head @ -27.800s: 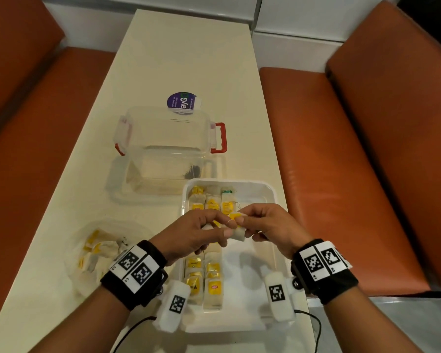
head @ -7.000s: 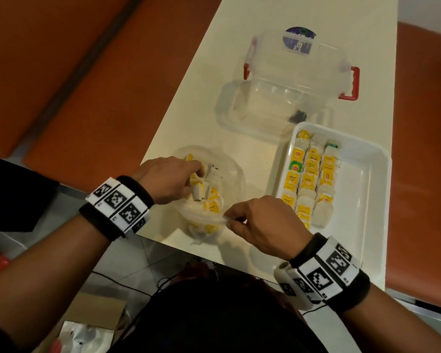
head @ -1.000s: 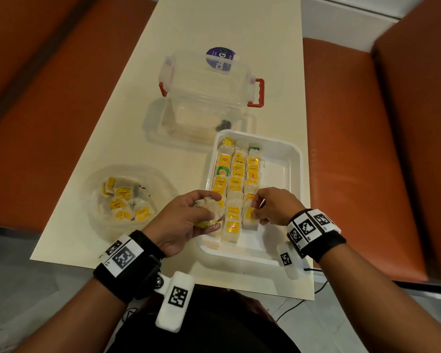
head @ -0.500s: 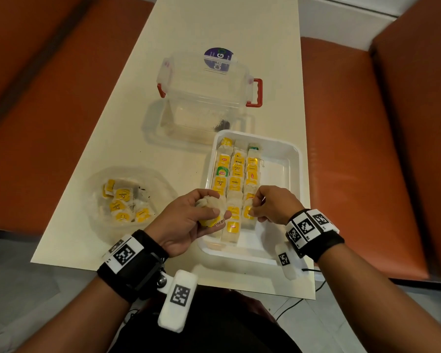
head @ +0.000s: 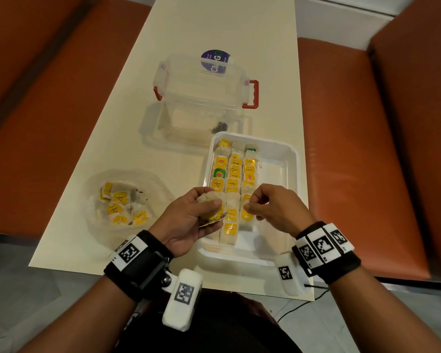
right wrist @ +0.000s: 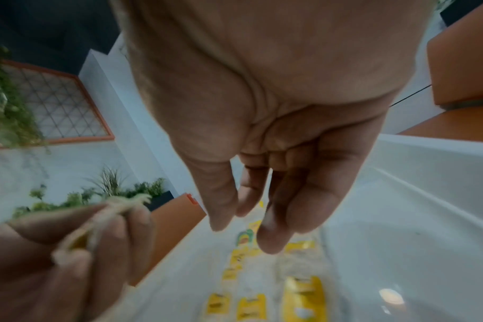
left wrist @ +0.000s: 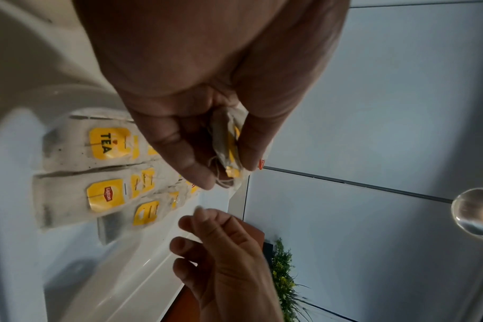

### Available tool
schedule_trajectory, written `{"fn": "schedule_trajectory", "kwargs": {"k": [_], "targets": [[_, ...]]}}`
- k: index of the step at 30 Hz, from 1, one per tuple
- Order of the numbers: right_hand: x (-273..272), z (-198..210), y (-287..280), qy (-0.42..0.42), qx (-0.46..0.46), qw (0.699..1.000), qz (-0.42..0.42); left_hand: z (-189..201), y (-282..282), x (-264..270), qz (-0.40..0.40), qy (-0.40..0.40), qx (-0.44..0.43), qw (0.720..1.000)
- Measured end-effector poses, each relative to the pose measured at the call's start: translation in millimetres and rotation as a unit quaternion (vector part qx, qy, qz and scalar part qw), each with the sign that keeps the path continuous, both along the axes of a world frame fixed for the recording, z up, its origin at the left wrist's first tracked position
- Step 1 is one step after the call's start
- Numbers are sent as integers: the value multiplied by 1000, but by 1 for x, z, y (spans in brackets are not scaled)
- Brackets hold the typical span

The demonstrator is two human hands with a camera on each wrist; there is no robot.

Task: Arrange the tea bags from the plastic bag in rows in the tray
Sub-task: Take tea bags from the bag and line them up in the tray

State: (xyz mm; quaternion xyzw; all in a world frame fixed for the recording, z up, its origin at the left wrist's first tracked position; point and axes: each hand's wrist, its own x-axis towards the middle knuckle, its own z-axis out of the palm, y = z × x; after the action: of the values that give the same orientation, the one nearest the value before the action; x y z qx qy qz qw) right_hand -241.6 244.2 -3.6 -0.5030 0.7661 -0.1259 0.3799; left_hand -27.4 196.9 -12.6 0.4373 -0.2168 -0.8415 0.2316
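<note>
A white tray (head: 294,174) sits near the table's front edge, with tea bags (head: 233,171) laid in three rows along its left side. My left hand (head: 209,203) hovers over the tray's near left part and grips a small bunch of tea bags (left wrist: 226,139) between thumb and fingers. My right hand (head: 252,203) hangs above the third row with its fingers loosely curled and holds nothing (right wrist: 243,231). It is a short gap from the left hand. The clear plastic bag (head: 122,205) lies left of the tray with several tea bags inside.
A clear plastic box (head: 201,98) with red handles stands on the table just behind the tray. The tray's right half (head: 273,189) holds no tea bags. Orange benches (head: 367,149) flank the table on both sides. The table's front edge runs close to my wrists.
My right hand has lifted off the tea bags in the third row and now hangs near the left hand. The left hand keeps its bunch in about the same place.
</note>
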Motion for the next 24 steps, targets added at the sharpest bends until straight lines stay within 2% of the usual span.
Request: {"fn": "schedule_trajectory", "kwargs": {"k": [4, 6, 16, 19, 24], "targets": [[16, 25, 8, -126, -35, 990, -42, 0, 1, -10, 10, -5, -2, 1000], [21, 33, 10, -161, -38, 985, -43, 1, 2, -16, 23, 1, 3, 1000], [25, 25, 6, -184, -51, 979, -71, 3, 6, -37, 55, 13, -8, 998], [21, 26, 5, -191, -42, 979, -64, 5, 4, -35, 23, 30, -16, 999], [18, 27, 3, -194, -32, 978, -63, 6, -1, -26, -41, 11, -32, 999]]}}
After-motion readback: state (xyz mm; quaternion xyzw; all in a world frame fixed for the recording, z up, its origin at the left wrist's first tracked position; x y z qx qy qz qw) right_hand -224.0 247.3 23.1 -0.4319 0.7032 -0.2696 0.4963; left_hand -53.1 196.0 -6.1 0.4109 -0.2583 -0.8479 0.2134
